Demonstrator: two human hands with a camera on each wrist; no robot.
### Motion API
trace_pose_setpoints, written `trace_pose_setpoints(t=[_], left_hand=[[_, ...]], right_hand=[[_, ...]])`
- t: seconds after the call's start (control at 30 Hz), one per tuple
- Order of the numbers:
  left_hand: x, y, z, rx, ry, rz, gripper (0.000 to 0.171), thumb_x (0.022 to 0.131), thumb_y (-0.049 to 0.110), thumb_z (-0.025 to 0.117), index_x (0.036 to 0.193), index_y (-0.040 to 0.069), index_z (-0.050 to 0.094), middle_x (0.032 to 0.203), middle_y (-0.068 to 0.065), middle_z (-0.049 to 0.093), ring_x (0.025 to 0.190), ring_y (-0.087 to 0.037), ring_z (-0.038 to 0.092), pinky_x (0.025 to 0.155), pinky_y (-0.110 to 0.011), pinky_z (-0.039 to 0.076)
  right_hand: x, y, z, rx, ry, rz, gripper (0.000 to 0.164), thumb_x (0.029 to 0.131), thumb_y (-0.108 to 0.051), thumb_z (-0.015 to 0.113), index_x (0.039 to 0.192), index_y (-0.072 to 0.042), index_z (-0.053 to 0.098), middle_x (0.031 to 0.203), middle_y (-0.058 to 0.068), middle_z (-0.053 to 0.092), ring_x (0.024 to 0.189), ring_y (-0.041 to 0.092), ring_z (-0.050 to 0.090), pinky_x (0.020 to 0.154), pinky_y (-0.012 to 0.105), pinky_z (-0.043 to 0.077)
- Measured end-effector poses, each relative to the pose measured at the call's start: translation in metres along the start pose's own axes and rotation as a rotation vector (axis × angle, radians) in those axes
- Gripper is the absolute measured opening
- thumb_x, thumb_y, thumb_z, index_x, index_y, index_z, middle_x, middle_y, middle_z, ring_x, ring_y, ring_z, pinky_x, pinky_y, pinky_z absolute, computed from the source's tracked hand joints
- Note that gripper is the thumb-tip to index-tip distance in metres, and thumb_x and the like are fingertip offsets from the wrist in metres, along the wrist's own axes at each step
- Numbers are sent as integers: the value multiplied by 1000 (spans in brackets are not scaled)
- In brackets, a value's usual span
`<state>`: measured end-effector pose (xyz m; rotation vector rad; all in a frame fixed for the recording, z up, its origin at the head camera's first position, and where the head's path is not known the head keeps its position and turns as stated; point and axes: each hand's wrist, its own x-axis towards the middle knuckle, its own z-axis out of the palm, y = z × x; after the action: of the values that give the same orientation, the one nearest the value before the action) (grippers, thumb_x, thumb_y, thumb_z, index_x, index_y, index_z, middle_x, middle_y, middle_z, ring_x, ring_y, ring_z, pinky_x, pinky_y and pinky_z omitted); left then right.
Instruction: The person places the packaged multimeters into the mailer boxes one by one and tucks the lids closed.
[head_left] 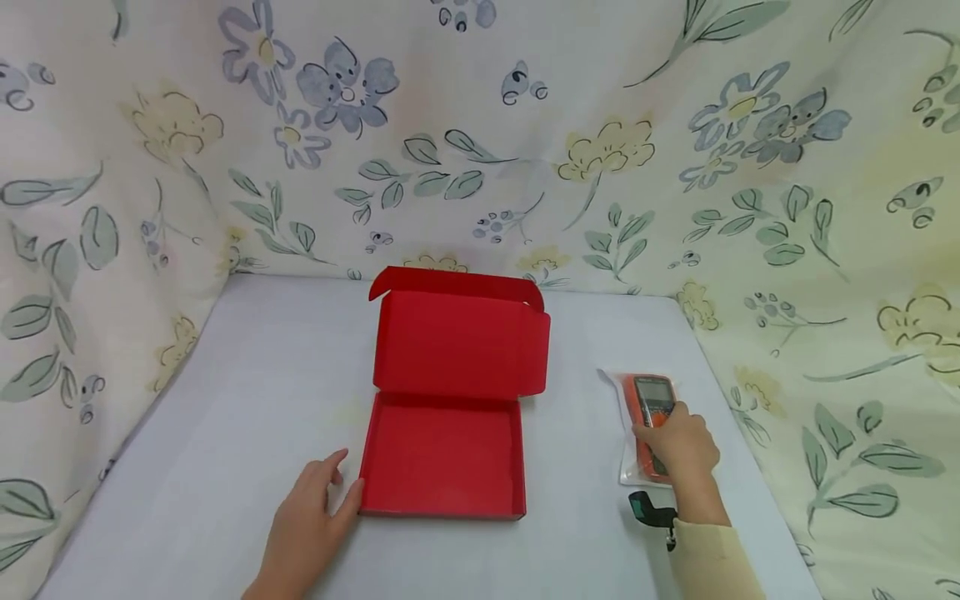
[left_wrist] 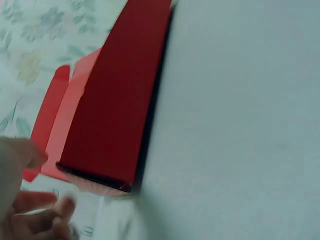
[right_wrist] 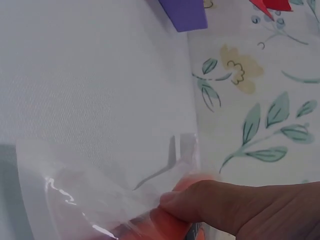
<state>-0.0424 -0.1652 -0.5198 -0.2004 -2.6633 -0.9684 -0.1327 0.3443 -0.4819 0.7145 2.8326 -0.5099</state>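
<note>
An orange multimeter (head_left: pixel 654 392) with a grey screen lies in a clear plastic bag (head_left: pixel 632 477) on the right of the table. My right hand (head_left: pixel 681 446) grips it across its lower half, hiding part of the dial. Up close in the right wrist view, the thumb (right_wrist: pixel 200 201) presses on the bagged orange case. A red cardboard box (head_left: pixel 448 457) stands in the middle with its lid (head_left: pixel 457 343) folded back. Beside its front left corner is my left hand (head_left: pixel 311 512), fingers loosely spread and thumb tip right at the side wall.
The white table (head_left: pixel 247 400) is bordered at the back and sides by a floral cloth (head_left: pixel 457 167). Free table surface lies between the box and the multimeter. A small dark device (head_left: pixel 652 510) is strapped at the right wrist.
</note>
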Motion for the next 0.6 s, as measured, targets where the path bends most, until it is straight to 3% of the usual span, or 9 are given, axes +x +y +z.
trace_pose_setpoints(t=[0.07,0.13,0.3,0.4,0.6], left_hand=[[1,-2,0,-77,-64,-120,45,89,13,79,131,5,65,83,6,56,59,-5,44,52,-22,42],[2,-3,1,-154,-133,-200,41,92,10,75,131,5,66,76,9,54,54,-5,43,52,-22,41],[3,-5,2,-265,-240,-313,38,96,8,68,134,4,66,71,7,54,54,-7,44,52,-23,40],[4,-5,2,-299,-270,-347,40,98,9,66,137,2,64,71,6,54,56,-8,44,53,-22,40],[4,-7,3,-314,-273,-338,41,99,9,65,139,0,62,71,4,53,58,-8,44,54,-23,40]], right_hand=[[0,1,1,-1,6,4,88,87,-43,75,139,17,36,103,34,52,83,42,57,60,46,47],[0,2,2,-3,8,9,89,87,-43,75,140,17,36,104,34,53,83,42,57,59,46,47],[1,4,5,8,16,4,89,87,-44,75,139,16,36,103,34,53,82,42,58,59,48,47],[1,4,7,21,40,2,88,86,-43,75,139,15,38,102,33,54,82,42,58,59,48,47],[-3,5,11,32,80,-1,86,84,-40,77,138,15,40,104,33,56,82,42,58,58,47,47]])
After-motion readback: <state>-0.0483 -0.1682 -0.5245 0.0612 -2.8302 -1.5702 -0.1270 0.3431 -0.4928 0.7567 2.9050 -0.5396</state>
